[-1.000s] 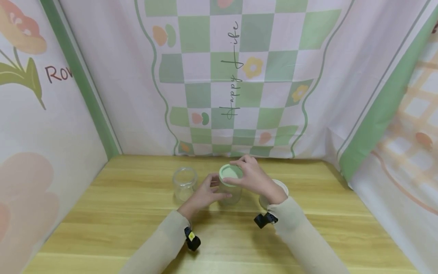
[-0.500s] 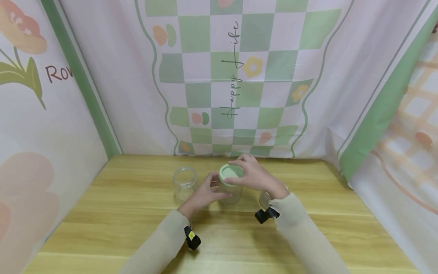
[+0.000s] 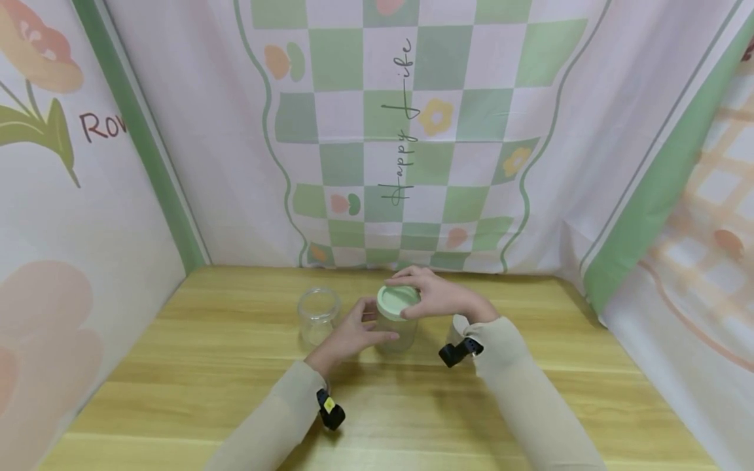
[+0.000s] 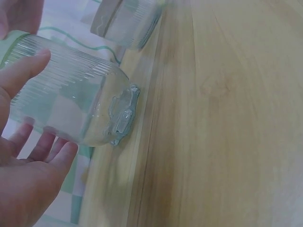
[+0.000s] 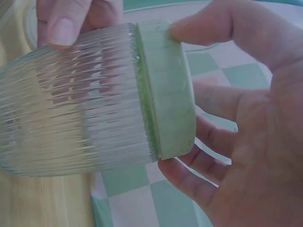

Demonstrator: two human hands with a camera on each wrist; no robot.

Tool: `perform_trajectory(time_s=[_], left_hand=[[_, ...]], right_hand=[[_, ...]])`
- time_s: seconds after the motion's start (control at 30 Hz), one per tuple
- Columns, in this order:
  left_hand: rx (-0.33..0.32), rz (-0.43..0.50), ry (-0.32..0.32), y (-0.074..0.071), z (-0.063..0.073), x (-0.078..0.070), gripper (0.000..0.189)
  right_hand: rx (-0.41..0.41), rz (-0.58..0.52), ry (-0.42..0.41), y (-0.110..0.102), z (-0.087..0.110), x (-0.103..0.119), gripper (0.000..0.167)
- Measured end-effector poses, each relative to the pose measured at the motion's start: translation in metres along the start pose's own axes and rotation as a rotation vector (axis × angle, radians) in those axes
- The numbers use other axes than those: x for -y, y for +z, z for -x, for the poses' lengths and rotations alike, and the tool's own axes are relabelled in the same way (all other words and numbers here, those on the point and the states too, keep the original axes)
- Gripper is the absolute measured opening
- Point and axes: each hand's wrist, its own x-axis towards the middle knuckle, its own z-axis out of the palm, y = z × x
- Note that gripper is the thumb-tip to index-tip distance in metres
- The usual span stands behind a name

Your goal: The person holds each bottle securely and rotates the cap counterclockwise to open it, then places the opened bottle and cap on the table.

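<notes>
A ribbed clear glass jar stands upright mid-table, capped by a light green lid. My left hand holds the jar's side from the left, thumb in front and fingers behind. From the right, my right hand grips the lid's rim; in the right wrist view, the thumb touches one edge of the lid and fingertips the opposite edge. The ribbed jar rests its base on the table in the left wrist view.
An open clear glass jar stands left of my left hand. Another glass container, mostly hidden by my right wrist, stands at the right. A patterned curtain hangs behind the wooden table.
My right wrist has risen and turned, and its thumb has slid along the lid's rim towards the right. The left hand and the jar have stayed in place.
</notes>
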Motion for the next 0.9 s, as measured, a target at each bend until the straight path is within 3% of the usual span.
perform_trajectory(time_s=[0.27, 0.43, 0.6, 0.9], left_hand=[[-0.004, -0.003, -0.011, 0.001, 0.0, 0.0, 0.085], [0.001, 0.0, -0.01, 0.001, 0.001, 0.0, 0.085], [0.009, -0.004, -0.006, 0.001, 0.002, 0.0, 0.083], [0.003, 0.005, -0.008, 0.002, 0.003, -0.002, 0.082]], right_hand=[[0.036, 0.023, -0.029, -0.004, -0.001, 0.0, 0.07], [0.017, -0.003, -0.01, -0.005, 0.002, 0.003, 0.075], [-0.082, 0.007, 0.008, -0.001, 0.003, 0.007, 0.076], [-0.303, 0.084, 0.138, 0.018, 0.008, 0.022, 0.077]])
